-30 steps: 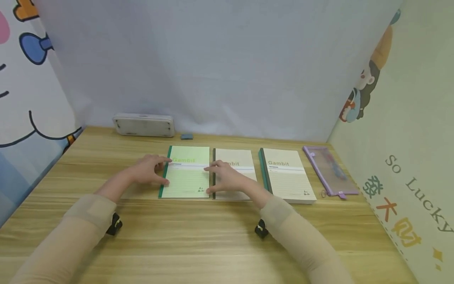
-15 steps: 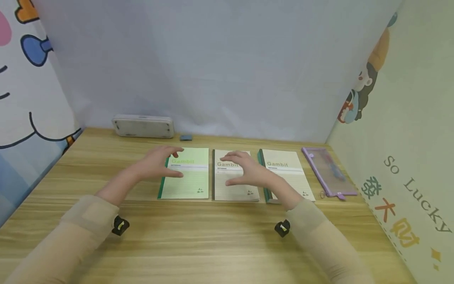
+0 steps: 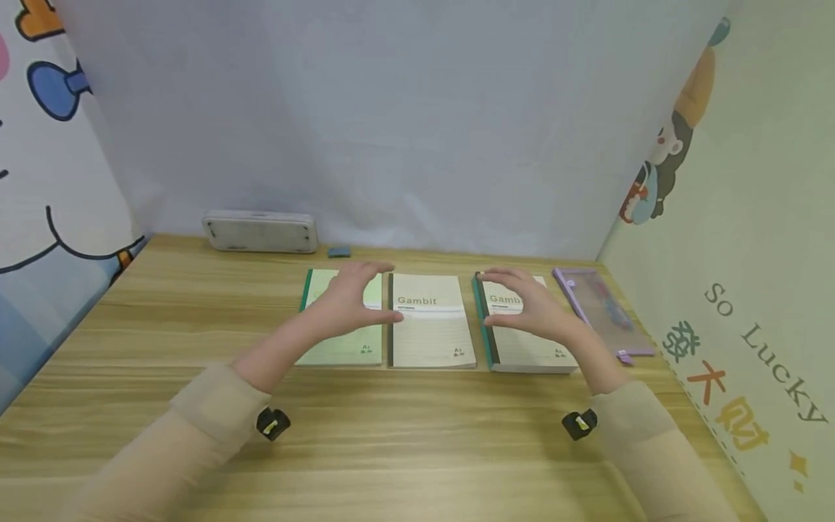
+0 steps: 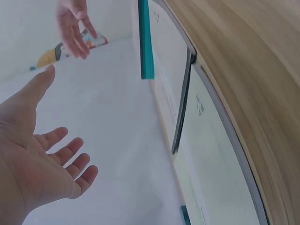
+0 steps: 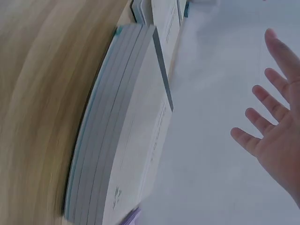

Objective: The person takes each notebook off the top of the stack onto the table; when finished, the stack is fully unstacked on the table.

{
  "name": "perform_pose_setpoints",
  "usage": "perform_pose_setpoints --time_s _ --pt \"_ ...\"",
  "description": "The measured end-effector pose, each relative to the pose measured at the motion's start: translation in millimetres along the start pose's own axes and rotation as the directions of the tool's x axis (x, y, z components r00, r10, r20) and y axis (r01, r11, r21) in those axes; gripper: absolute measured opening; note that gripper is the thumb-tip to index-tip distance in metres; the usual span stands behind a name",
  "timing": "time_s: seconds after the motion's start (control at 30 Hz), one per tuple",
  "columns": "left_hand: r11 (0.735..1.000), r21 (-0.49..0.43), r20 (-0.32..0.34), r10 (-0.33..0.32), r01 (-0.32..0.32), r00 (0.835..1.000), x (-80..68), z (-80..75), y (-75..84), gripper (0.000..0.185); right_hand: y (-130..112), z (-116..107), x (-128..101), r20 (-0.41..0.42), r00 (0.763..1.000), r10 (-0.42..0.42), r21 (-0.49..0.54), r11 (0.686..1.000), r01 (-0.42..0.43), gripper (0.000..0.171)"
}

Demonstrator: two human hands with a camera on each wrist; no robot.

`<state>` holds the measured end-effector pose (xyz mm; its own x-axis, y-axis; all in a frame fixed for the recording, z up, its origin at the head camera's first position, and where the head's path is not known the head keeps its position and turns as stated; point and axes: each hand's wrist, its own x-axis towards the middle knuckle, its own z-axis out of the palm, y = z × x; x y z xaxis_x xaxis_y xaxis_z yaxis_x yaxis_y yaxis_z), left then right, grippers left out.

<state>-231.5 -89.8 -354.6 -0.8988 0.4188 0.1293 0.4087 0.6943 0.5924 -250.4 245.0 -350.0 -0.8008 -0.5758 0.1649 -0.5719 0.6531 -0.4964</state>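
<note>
A wooden surface (image 3: 417, 435) with pale grain fills the lower part of the head view, closed in at the back by a plain bluish-white backdrop (image 3: 391, 130) and at both sides by panels printed with cartoon figures. Along the far edge of the surface, toward the left corner, lies a flat white case (image 3: 259, 231), with a small grey-blue block (image 3: 338, 251) just beside it. Three notebooks lie side by side in a row nearer the middle: a green notebook (image 3: 357, 346), a middle notebook (image 3: 430, 322) with a beige cover, and a thicker right notebook (image 3: 530, 350) with a teal spine. A purple translucent pouch (image 3: 603, 308) lies just beside the right notebook, near the right edge. The left hand (image 3: 349, 301) hangs over the green notebook with its grip open, fingers spread and thumb reaching toward the middle notebook's left margin; whether it touches the covers cannot be told. The right hand (image 3: 530, 304) hangs over the right notebook, grip likewise open and holding nothing. Both hands partly hide the covers beneath them. Both arms wear beige sleeves.
</note>
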Motion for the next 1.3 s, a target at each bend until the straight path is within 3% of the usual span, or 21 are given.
perform_pose_setpoints --time_s 0.2,0.4,0.67,0.83,1.17,1.3 --pt "0.997 -0.064 -0.01 0.031 -0.031 0.999 11.9 27.9 28.0 0.089 26 -19 -23 -0.057 0.998 0.026 -0.033 0.999 -0.027 0.07" --pt "0.994 -0.086 -0.019 0.066 -0.067 0.998 29.6 58.5 40.2 0.089 49 -27 -42 -0.06 0.996 0.068 -0.043 0.997 -0.071 0.07" --pt "0.991 -0.133 0.08 0.029 -0.018 0.996 51.7 100.1 47.5 0.093 83 -22 -62 -0.019 0.984 0.176 -0.028 0.984 -0.176 0.075" --pt "0.995 -0.1 0.102 0.006 0.004 0.995 64.7 122.7 51.3 0.093 103 -18 -69 0.006 0.975 0.221 -0.016 0.975 -0.221 0.079" --pt "0.993 -0.077 0.134 -0.08 0.09 0.988 82.9 146.9 60.9 0.093 121 -8 -79 0.087 0.956 0.279 0.005 0.96 -0.281 0.081" --pt "0.994 -0.022 0.142 -0.106 0.11 0.984 84.2 153.6 64.0 0.095 122 -4 -80 0.114 0.947 0.301 0.012 0.953 -0.304 0.078"
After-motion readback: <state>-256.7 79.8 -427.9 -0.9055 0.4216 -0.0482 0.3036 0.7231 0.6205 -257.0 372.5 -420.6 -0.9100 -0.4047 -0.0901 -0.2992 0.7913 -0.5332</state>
